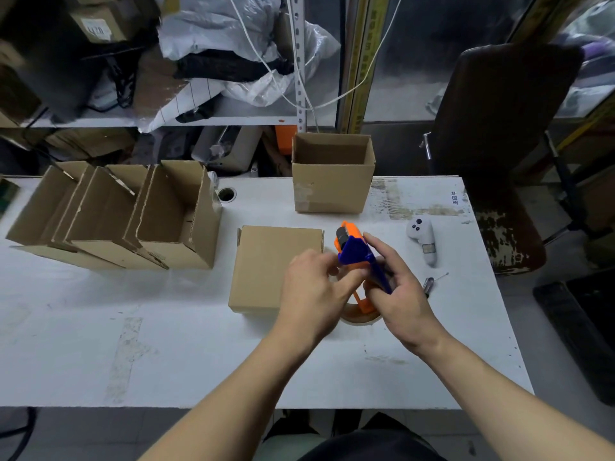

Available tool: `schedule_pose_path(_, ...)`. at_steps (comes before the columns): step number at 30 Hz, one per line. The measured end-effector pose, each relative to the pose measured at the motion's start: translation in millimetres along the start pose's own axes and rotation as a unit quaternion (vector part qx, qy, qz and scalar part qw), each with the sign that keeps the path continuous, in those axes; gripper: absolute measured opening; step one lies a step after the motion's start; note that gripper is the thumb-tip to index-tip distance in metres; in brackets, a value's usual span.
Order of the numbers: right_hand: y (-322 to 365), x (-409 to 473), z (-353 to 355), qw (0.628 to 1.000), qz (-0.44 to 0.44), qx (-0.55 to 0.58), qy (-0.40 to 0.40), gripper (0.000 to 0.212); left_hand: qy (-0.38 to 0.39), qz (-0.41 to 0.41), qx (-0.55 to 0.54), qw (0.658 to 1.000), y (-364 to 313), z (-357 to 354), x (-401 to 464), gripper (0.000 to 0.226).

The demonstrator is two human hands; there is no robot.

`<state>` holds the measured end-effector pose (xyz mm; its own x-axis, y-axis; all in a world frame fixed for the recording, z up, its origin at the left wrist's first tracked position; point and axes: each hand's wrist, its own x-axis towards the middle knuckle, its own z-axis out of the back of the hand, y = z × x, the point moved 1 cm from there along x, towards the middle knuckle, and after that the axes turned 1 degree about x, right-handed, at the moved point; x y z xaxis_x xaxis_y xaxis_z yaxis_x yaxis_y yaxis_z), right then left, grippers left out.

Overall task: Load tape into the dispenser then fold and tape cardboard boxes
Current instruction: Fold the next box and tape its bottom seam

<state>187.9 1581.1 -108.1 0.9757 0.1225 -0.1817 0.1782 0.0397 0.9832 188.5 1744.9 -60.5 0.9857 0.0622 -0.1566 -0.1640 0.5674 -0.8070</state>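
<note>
While my right hand (399,287) is gripping the blue-and-orange tape dispenser (357,257) above the white table (166,344), my left hand (312,294) is pinching at its side, both hiding most of the tape roll (361,317) beside the closed cardboard box (266,267).

Two bare forearms enter from the lower edge of the head view. No sleeves cover them to the frame edge. The left hand (311,294) and right hand (401,291) carry no gloves, rings, or wristbands. Fingernails are short. A dark, near-black garment (362,442) covers the person's body at the bottom centre, between the two forearms
</note>
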Motion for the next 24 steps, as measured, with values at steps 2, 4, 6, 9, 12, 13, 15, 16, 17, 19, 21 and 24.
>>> schedule_pose_path(2, -2.2, -0.3, 2.1, 1.0, 0.004, -0.019, -0.01, 0.088, -0.01, 0.0, -0.028, 1.0, 1.2, -5.2, -0.9, 0.01)
schedule_pose_path(4, -1.3, -1.7, 2.8, 1.0, 0.006, -0.027, -0.012, 0.086, -0.01, 0.008, -0.066, 0.998, 1.0, -6.4, -3.1, 0.008)
schedule_pose_path(6, -0.8, -2.9, 2.3, 1.0, 0.0, -0.028, -0.012, 0.084, -0.003, 0.012, -0.107, 0.994, 2.3, -7.1, -2.4, 0.021)
schedule_pose_path(9, -2.7, -3.6, 3.0, 1.0, -0.014, -0.013, -0.018, 0.084, 0.016, 0.038, -0.159, 0.986, 2.3, -6.1, -2.7, 0.028)
schedule_pose_path(12, -5.1, -2.3, 5.3, 0.999, -0.033, 0.019, -0.014, 0.082, 0.06, 0.077, -0.225, 0.97, 2.6, -5.8, -3.0, 0.008)
schedule_pose_path(13, -6.0, -1.9, 6.4, 0.999, -0.038, 0.028, -0.012, 0.08, 0.072, 0.083, -0.229, 0.967, 0.8, -4.5, -3.5, 0.001)
schedule_pose_path(15, -8.3, -2.1, 8.9, 0.998, -0.041, 0.039, -0.016, 0.074, 0.081, 0.08, -0.191, 0.975, 3.1, -4.9, -2.0, 0.016)
schedule_pose_path(16, -9.7, -2.0, 9.7, 0.998, -0.043, 0.043, -0.019, 0.07, 0.079, 0.077, -0.163, 0.98, 6.4, -6.0, 0.0, 0.018)
schedule_pose_path(17, -10.8, -1.7, 10.1, 0.997, -0.044, 0.053, -0.02, 0.067, 0.076, 0.078, -0.145, 0.983, 8.8, -6.9, 1.6, 0.017)
schedule_pose_path(19, -13.2, -0.2, 11.9, 0.994, -0.053, 0.096, -0.023, 0.06, 0.063, 0.081, -0.151, 0.983, 14.8, -8.7, 3.4, 0.015)
schedule_pose_path(21, -12.5, 2.5, 13.5, 0.982, -0.07, 0.175, -0.019, 0.056, 0.033, 0.095, -0.193, 0.976, 21.1, -8.1, 4.4, 0.016)
schedule_pose_path(24, -5.4, 6.9, 14.3, 0.95, -0.115, 0.289, -0.011, 0.052, -0.019, 0.098, -0.214, 0.972, 31.5, -5.2, 6.4, 0.01)
